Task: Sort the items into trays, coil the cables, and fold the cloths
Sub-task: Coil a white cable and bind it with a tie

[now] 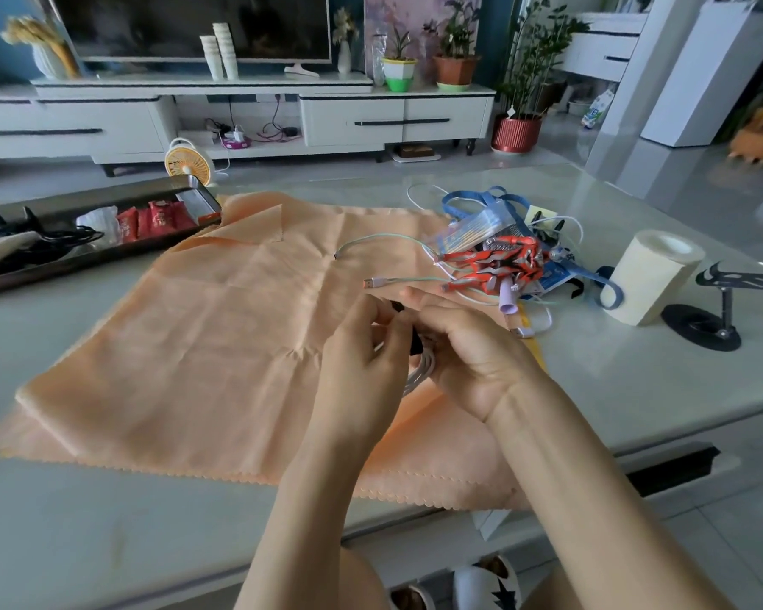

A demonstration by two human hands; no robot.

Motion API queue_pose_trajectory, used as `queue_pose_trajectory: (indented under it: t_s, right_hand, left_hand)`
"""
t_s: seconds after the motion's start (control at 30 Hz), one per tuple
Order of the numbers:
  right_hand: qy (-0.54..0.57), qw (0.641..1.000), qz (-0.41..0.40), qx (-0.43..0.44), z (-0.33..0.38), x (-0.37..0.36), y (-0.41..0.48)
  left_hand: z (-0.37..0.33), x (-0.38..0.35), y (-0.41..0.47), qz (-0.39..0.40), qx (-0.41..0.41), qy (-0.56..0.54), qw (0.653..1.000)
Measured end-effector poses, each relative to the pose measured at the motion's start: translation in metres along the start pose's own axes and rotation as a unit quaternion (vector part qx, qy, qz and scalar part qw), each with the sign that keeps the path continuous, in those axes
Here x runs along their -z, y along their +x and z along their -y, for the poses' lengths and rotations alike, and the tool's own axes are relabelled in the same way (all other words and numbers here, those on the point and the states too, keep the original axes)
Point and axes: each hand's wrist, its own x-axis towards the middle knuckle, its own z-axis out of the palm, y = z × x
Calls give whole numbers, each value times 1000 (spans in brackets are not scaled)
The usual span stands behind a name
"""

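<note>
In the head view, both hands met above the right part of an orange cloth [194,323], which lay spread flat across the middle of the pale surface [106,521], its scalloped hem close to the near edge. The left hand [362,358] had its fingers [386,321] curled narrow, pinching at the top of a coiled white cable [421,367]. The right hand [468,354] faced it, palm turned inward, its fingers [419,301] bent round the same coil, so that the loops showed only in the gap between the two palms. A small dark part [415,341] sat where the fingertips met; I could not tell whether it was a plug or a tie.

Just beyond the hands, a mint cable [384,239] trailed over the cloth, its plug [371,284] lying free, apart from the fingers. It ran into a tangled pile [498,257] of straps, packets and cords toward the far right of the surface. A cream cylinder [648,275] stood near the right edge, beside a black stand [723,301].

Along the far left edge lay a dark tray [194,187] holding red packets [159,220] and black cords [62,237].
</note>
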Motion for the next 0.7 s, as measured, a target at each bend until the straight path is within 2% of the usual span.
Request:
queue_pose_trajectory:
  t_s: [0.17,0.33,0.5,0.7]
  right_hand:
    - [-6,999,33,-4,4,4,4]
    - [-35,998,2,57,5,2,6]
    - [-127,981,-48,135,2,-3,10]
    - [-206,963,-28,170,9,-1,12]
  left_hand:
    - [1,-1,-2,-1,-10,-9,1000]
    - [1,-1,-1,12,7,-5,1000]
    - [1,-4,-5,-11,14,19,1000]
    - [-2,-2,-3,-21,65,15,998]
